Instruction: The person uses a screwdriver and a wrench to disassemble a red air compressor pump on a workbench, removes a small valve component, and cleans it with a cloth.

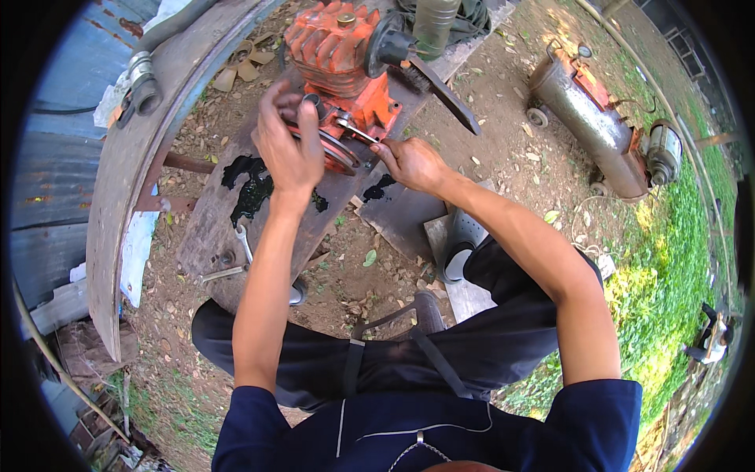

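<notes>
An orange finned air compressor pump [338,59] stands on a dark wooden bench [206,228]. In my right hand [415,164] is a metal wrench [359,133], with its far end at a fitting low on the pump's orange base. My left hand [292,149] is curled against an orange round rim [338,155] at the pump's near side, thumb up and fingers bent. A dark, round, hollow part [314,102] sits beside that thumb. What the left fingertips touch is partly hidden.
Black oil [252,193] is spilled on the bench. A wrench [244,242] and another metal tool [223,274] lie near its left end. A black-handled brush [444,98] rests by the pump, near a plastic bottle [434,27]. A rusty tank [590,118] lies on the ground to the right.
</notes>
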Demonstrator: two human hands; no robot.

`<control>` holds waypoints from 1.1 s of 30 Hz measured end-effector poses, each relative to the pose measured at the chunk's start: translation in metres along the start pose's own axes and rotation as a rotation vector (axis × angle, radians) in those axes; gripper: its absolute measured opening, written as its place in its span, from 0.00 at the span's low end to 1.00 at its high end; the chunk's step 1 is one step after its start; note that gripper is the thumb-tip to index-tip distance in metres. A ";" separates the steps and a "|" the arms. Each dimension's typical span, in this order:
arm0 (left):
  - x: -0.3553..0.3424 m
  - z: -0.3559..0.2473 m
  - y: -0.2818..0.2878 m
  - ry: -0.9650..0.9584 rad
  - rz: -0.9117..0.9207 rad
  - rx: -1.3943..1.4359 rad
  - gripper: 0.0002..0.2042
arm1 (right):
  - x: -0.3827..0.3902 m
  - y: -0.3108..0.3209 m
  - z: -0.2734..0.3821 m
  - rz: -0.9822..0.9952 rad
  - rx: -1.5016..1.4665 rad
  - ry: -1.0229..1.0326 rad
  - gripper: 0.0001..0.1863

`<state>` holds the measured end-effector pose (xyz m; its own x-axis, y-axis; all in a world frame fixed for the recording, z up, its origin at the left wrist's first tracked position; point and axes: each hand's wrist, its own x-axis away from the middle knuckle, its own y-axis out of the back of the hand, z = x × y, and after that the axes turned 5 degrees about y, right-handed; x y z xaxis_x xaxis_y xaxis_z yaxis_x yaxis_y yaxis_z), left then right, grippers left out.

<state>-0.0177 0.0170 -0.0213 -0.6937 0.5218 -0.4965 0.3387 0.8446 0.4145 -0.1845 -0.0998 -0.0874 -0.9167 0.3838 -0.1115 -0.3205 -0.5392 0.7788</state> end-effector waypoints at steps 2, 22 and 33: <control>-0.024 -0.003 0.009 0.098 -0.037 -0.034 0.32 | -0.004 -0.004 0.002 0.012 -0.019 0.018 0.24; -0.107 0.013 -0.033 0.102 0.332 0.713 0.24 | -0.001 -0.004 0.010 0.069 -0.098 -0.297 0.37; -0.103 -0.002 -0.034 0.193 0.276 0.797 0.19 | -0.003 -0.021 0.001 -0.037 -0.024 -0.205 0.34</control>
<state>0.0407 -0.0659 0.0176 -0.5921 0.7523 -0.2889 0.8057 0.5599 -0.1932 -0.1750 -0.0887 -0.1034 -0.8372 0.5469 -0.0092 -0.3606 -0.5392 0.7610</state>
